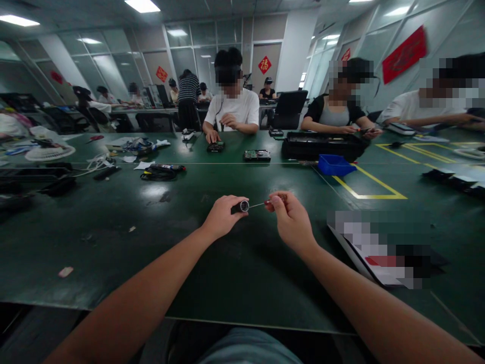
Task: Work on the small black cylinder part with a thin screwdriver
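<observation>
My left hand (223,216) is closed around a short black cylinder (243,206), which looks like a small flashlight. Its silver-rimmed round end faces right and towards me. Close by on the right, my right hand (290,215) pinches a thin metal rod (257,205) that reaches to the cylinder's rim. Whether the rod's tip touches or enters the cylinder, I cannot tell. The rod's other end is largely hidden by my fingers. Both hands are above the green table (227,273).
A pixelated pale flat item (379,253) lies to the right. Farther back are a blue bin (335,165), a long black case (324,145), a circuit-board device (257,155) and a coiled black cable (161,172). Several people sit across the table, including one in a white shirt (246,108).
</observation>
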The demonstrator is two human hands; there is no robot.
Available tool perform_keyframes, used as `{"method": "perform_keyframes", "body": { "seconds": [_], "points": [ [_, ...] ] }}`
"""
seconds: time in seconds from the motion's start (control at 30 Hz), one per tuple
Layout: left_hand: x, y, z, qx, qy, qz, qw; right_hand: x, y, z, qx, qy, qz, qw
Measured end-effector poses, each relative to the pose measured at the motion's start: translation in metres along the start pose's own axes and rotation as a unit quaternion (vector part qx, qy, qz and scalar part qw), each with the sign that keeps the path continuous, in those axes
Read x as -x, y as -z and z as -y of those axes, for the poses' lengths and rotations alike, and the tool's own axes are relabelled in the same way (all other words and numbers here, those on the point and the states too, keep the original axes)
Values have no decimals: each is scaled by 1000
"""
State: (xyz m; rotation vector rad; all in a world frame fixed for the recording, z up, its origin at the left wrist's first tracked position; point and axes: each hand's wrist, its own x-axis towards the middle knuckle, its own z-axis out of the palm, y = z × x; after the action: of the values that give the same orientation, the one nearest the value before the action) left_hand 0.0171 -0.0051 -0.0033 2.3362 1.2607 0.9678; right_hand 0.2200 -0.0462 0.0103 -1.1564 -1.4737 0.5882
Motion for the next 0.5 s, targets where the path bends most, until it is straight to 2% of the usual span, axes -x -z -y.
{"method": "perform_keyframes", "body": {
  "seconds": [0.27,0.5],
  "points": [
    [0,-2,0,6,18,13,1000,0,1,-1,-3,-11,-18,1000],
    [1,-3,0,10,19,14,1000,0,4,5,27,-4,-5,1000]
  ]
}}
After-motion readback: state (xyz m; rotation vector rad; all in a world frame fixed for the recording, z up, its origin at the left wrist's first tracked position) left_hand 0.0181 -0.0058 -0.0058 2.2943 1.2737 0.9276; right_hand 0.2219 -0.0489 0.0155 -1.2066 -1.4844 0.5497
